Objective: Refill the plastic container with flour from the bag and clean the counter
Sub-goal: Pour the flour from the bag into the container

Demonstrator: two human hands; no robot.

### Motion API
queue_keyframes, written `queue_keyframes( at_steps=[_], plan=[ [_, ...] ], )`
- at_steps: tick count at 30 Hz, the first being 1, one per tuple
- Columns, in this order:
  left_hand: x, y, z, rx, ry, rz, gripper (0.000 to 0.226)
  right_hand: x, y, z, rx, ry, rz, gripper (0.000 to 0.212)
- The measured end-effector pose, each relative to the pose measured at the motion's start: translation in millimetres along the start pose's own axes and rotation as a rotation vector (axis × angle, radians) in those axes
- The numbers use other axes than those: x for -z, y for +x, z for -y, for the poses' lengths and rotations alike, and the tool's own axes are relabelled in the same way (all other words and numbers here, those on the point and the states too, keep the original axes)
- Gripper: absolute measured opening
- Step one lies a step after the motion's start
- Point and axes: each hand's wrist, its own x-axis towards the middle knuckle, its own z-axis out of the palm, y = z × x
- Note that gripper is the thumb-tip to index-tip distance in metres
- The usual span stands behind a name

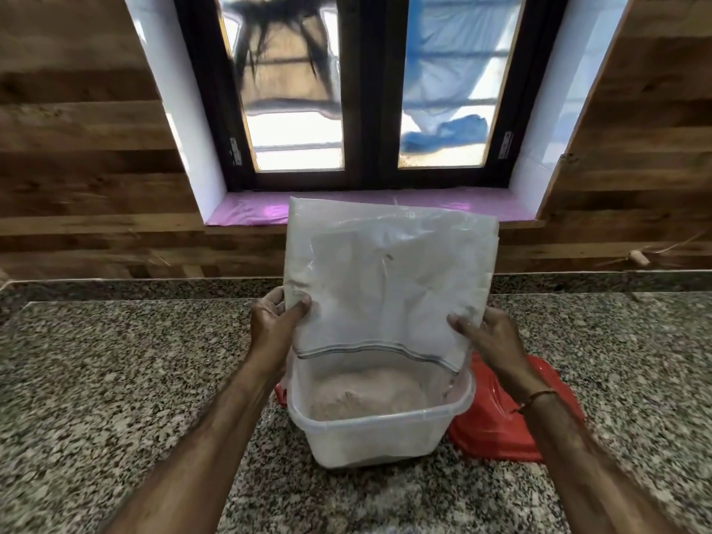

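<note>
A white translucent flour bag [389, 279] is held upside down, its open zip mouth hanging just over the clear plastic container [370, 433] on the granite counter. A mound of flour [366, 395] lies inside the container. My left hand [275, 325] pinches the bag's left edge, thumb on the front. My right hand [485, 337] grips the bag's right edge. The bag looks nearly flat, with dust clinging to its inside.
A red lid [512, 418] lies on the counter [96, 379] right behind and to the right of the container, partly under my right wrist. A wood-panelled wall and a window with a pink sill [250, 213] stand behind the counter.
</note>
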Motion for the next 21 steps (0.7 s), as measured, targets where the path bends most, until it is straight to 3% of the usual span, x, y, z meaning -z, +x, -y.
queue_keyframes(
  at_steps=[7,12,15,18,21],
  plan=[
    [-4,29,-11,0.076,-0.025,-0.035,0.015,-3,15,34,-0.041,0.048,-0.030,0.015],
    [17,62,-29,0.282,-0.094,-0.071,0.017,-16,35,79,-0.255,0.204,0.059,0.018],
    [66,84,-41,0.383,-0.164,-0.032,0.013,-50,39,117,-0.343,0.240,0.149,0.015],
    [131,92,-53,0.432,-0.200,0.050,0.031,-107,34,150,-0.375,0.180,0.250,0.016],
    [206,87,-50,0.441,-0.106,0.103,0.030,-173,35,157,-0.390,0.160,0.341,0.012]
  ],
)
